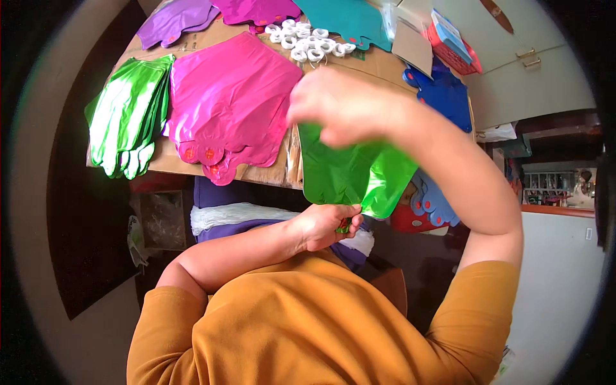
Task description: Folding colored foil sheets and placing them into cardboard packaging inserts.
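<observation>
I see the left hand point(330, 228) pinching the gathered lower end of a shiny green foil sheet point(340, 176), at the near edge of a brown cardboard tabletop point(212, 38). The right hand point(340, 106), blurred and curled, blocks my view of the sheet's top; I can't tell whether its fingers hold anything. To the left lie 2 piles, glossy pink foil point(231, 90) and bright green foil point(131, 109). Farther off sit small white rings point(311, 43) by teal foil point(346, 19); far right, I see a red plastic basket point(452, 56) near dark blue foil point(449, 96).
</observation>
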Demonstrator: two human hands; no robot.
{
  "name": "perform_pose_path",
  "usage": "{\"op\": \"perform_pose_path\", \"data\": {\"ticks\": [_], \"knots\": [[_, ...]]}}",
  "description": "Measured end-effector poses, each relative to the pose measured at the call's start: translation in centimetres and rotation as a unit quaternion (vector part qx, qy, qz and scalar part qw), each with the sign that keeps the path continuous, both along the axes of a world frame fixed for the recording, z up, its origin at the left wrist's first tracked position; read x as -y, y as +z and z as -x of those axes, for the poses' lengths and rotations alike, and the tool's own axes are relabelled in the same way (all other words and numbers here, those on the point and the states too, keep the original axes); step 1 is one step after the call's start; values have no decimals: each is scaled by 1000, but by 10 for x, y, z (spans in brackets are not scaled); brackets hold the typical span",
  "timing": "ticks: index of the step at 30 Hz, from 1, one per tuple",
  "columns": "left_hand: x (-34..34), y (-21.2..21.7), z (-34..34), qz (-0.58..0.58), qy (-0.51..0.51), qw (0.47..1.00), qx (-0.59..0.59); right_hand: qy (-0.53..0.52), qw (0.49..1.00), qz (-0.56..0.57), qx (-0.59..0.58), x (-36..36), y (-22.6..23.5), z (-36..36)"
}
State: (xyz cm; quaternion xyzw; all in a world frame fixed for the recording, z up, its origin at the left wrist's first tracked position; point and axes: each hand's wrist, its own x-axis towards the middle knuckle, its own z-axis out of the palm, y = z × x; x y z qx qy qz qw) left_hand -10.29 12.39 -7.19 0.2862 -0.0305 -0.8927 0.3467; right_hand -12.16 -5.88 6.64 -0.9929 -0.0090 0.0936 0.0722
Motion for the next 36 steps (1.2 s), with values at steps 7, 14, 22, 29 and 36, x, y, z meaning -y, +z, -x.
{"op": "perform_pose_path", "data": {"ticks": [7, 14, 22, 29, 36], "knots": [[2, 15, 1, -10, -1, 1000, 6, 129, 981, 87, -118, -57, -23, -10], [3, 8, -8, -4, -16, 1000, 4, 120, 962, 158, -189, -41, -17, -22], [3, 6, -8, -47, 50, 987, -146, 131, 972, 120, 152, 6, -26, 53], [0, -2, 0, -45, 58, 987, -143, 95, 955, 135, 246, -7, -62, 111], [-2, -1, 7, -32, 83, 991, -98, 83, 952, 141, 258, -5, -64, 117]]}}
